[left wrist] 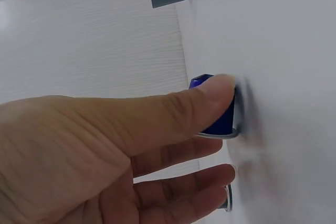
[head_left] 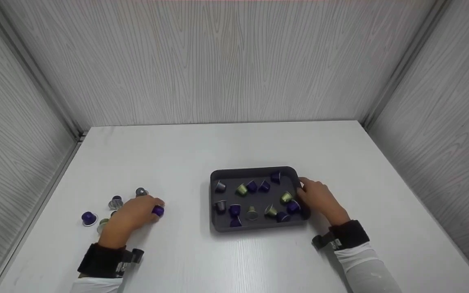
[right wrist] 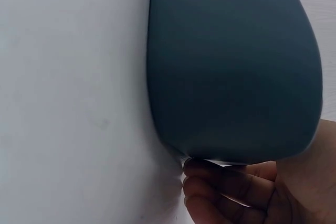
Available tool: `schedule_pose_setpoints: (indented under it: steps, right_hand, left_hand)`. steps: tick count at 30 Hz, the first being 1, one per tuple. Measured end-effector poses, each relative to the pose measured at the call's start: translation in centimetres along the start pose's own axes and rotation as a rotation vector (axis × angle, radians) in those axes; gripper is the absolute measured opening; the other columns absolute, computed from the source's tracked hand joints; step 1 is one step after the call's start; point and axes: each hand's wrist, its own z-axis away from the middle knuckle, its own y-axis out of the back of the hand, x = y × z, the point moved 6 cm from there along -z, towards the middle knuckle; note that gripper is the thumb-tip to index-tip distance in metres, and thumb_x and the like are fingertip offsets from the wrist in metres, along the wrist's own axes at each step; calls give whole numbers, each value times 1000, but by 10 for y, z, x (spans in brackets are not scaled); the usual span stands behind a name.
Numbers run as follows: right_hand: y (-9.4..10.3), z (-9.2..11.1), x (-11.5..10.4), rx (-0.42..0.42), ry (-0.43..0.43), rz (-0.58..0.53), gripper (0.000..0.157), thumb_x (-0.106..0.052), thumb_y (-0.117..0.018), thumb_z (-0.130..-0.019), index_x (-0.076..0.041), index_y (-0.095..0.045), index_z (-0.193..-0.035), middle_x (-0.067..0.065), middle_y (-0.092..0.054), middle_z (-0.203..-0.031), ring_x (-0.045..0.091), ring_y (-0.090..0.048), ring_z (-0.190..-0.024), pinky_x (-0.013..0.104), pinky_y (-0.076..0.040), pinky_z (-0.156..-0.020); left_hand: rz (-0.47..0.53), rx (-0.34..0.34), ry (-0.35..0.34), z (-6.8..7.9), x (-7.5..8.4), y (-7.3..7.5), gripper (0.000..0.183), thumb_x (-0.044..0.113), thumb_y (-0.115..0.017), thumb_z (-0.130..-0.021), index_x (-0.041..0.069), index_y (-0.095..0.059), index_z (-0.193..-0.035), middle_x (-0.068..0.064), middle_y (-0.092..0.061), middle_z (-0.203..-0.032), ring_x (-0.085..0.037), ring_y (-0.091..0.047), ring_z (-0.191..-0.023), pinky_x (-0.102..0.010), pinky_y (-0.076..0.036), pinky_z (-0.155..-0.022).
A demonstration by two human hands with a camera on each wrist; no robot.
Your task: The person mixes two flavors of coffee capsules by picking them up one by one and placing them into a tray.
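Grasping step, as I judge it: my left hand (head_left: 134, 213) pinches a glossy purple, cup-shaped capsule (head_left: 158, 211) left of the dark-grey, round-cornered rectangular tray (head_left: 261, 200), whose right end my right hand (head_left: 320, 199) grips. Lifting would call for a steady pinch.

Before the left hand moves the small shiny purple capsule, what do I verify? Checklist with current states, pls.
1. Left hand grips the purple capsule: ok, pinched, thumb against its side.
2. Capsule lifted off the smooth white table: cannot tell, contact unclear.
3. Clearance from neighbours: not ok, a small silver-grey capsule sits right beside the left hand's fingers.
4. Dark grey rectangular tray upright, opening up: ok.
5. Right hand on the tray: ok, at its right end.
6. Room in the tray: ok, bare floor shows between the purple, green and grey metallic capsules.
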Motion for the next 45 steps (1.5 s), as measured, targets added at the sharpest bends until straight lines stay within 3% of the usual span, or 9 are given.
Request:
schedule_pose_setpoints:
  steps: [6, 11, 16, 22, 28, 34, 45]
  right_hand:
    - [-1, 0, 1, -1, -11, -7, 43, -16, -53, -95, 0, -55, -135, 9, -63, -82, 25, -55, -69, 43, -47, -65]
    - [-2, 0, 1, -5, -10, -10, 43, -17, -53, -95, -1, -55, -135, 6, -60, -77, 24, -54, -67, 41, -46, -62]
    - [-1, 1, 0, 5, 3, 2, 43, -17, -53, -95, -1, -56, -135, 6, -60, -76, 25, -54, -68, 43, -46, -64]
    - [0, 2, 1, -4, 3, -7, 43, -17, -53, -95, 0, -55, -135, 9, -64, -83, 25, -55, -70, 43, -47, -66]
    - [0, 1, 0, -1, 4, -6, 43, -17, -54, -95, 0, -56, -134, 5, -60, -75, 23, -53, -65, 40, -45, -61]
    - [-1, 1, 0, 2, 1, -9, 42, -17, -54, -95, 0, -56, -134, 4, -57, -72, 23, -52, -64, 39, -44, -60]
    - [0, -1, 0, 10, 8, -3, 42, -17, -54, -95, 0, -56, -133, 7, -62, -78, 25, -54, -68, 43, -47, -64]
  left_hand:
    - [-67, 90, -63, -1, 6, 5, 27, 5, -72, -86, -1, -64, -111, -19, -65, -101, -38, -62, -98, -51, -50, -86]
    - [-94, 142, -79, -3, 8, 4, 23, 6, -73, -86, 1, -63, -106, -14, -64, -96, -34, -62, -93, -47, -52, -83]
    - [-95, 190, -78, -7, 13, 7, 26, 3, -69, -88, -1, -62, -112, -16, -62, -101, -36, -63, -94, -47, -53, -83]
    - [-75, 255, -69, -11, 23, 16, 33, 3, -68, -91, -6, -59, -121, -23, -59, -122, -40, -60, -109, -49, -51, -90]
    - [-59, 347, -103, -16, 30, 22, 31, 4, -70, -90, -6, -61, -118, -20, -62, -119, -37, -62, -109, -49, -52, -88]
    - [-23, 360, -106, -30, 42, 26, 32, 7, -69, -91, -4, -61, -120, -18, -62, -119, -35, -62, -108, -48, -52, -89]
    - [10, 431, -182, -60, 83, 33, 31, 13, -69, -92, -2, -62, -119, -16, -64, -117, -32, -64, -106, -44, -52, -89]
